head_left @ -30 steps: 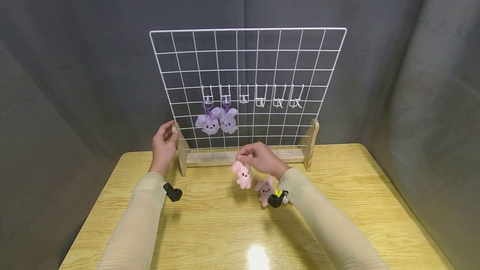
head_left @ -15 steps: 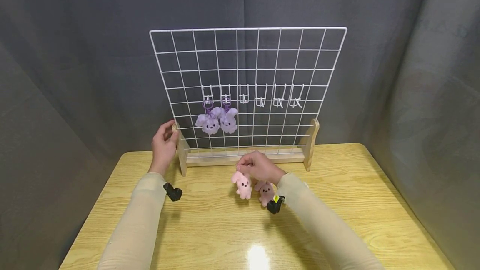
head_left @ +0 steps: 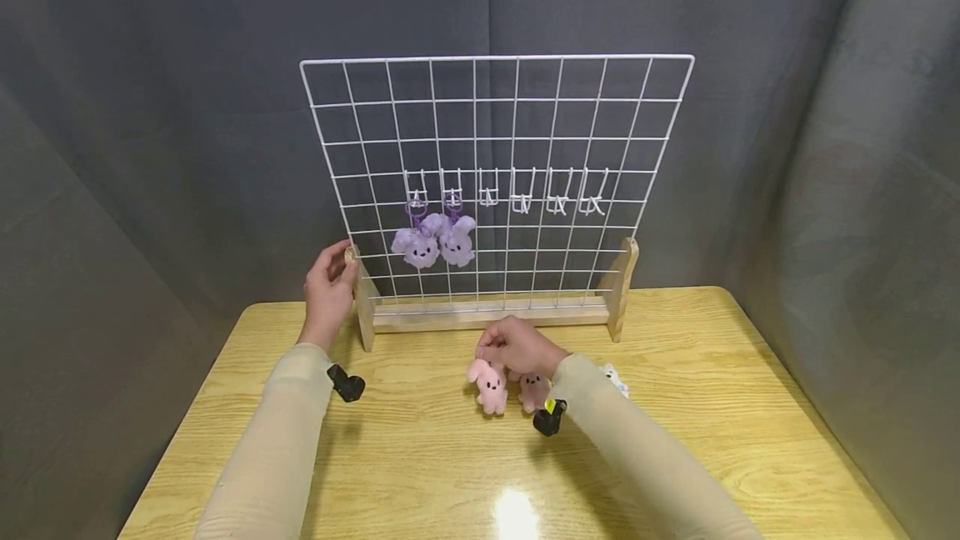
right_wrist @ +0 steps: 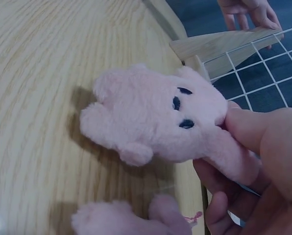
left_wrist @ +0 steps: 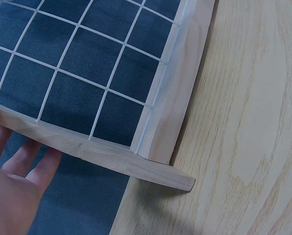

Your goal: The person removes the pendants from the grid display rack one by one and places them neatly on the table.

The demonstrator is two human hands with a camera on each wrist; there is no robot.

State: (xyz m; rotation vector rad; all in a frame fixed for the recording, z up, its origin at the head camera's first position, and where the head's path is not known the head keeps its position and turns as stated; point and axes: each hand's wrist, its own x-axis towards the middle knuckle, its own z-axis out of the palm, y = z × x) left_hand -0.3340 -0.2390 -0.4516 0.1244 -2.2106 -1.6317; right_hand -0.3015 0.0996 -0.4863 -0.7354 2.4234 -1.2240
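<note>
My right hand (head_left: pixel 521 347) pinches a pink plush bunny keychain (head_left: pixel 492 388) by the top of its head, close over the table. In the right wrist view the thumb and fingers grip this plush (right_wrist: pixel 146 110) near its ears. A second pink plush (head_left: pixel 535 390) lies just right of it, partly covered by the hand and sleeve. My left hand (head_left: pixel 328 290) holds the left wooden upright (head_left: pixel 363 298) of a white wire grid rack (head_left: pixel 495 140). Thumb and fingers lie on either side of that wood (left_wrist: pixel 87 152) in the left wrist view.
Two purple plush keychains (head_left: pixel 417 248) hang from the two leftmost of several white hooks (head_left: pixel 521 205) on the grid. A white plush (head_left: pixel 615 377) shows behind the right sleeve. The table (head_left: pixel 420 457) ends at a grey curtain (head_left: pixel 187 148).
My right hand has lowered the pink plush from in front of the rack's base toward the table, beside the other pink plush. The white plush has come into view. My left hand stays put.
</note>
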